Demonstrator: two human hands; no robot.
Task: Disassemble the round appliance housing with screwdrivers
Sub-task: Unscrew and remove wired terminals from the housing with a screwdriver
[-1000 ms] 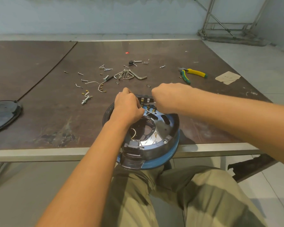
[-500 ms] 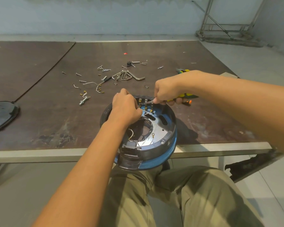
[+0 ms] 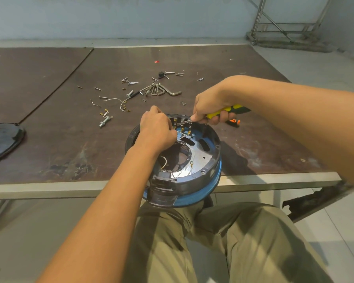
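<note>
The round appliance housing (image 3: 206, 166), black with a blue rim and a shiny metal plate inside, lies open at the table's near edge above my lap. My left hand (image 3: 156, 129) reaches into its far side, fingers curled and pinching a thin white wire (image 3: 181, 133) by the row of terminals (image 3: 182, 124). My right hand (image 3: 211, 105) grips the yellow-and-green handles of a pair of pliers (image 3: 233, 109), whose metal jaws point down-left at those terminals. A short white wire (image 3: 165, 161) and a yellow ring lug (image 3: 191, 164) lie inside the housing.
Loose screws (image 3: 129, 80), a bunch of hex keys (image 3: 164, 90), a bolt (image 3: 105, 121) and cut wire pieces are scattered on the brown table (image 3: 49, 139) beyond the housing. A small orange-handled tool (image 3: 234, 121) lies behind my right hand. A black round lid (image 3: 2, 139) sits far left.
My right hand left the housing, picked the pliers up from the table at the right and brought their jaws to the terminals. My left hand stayed on the wire.
</note>
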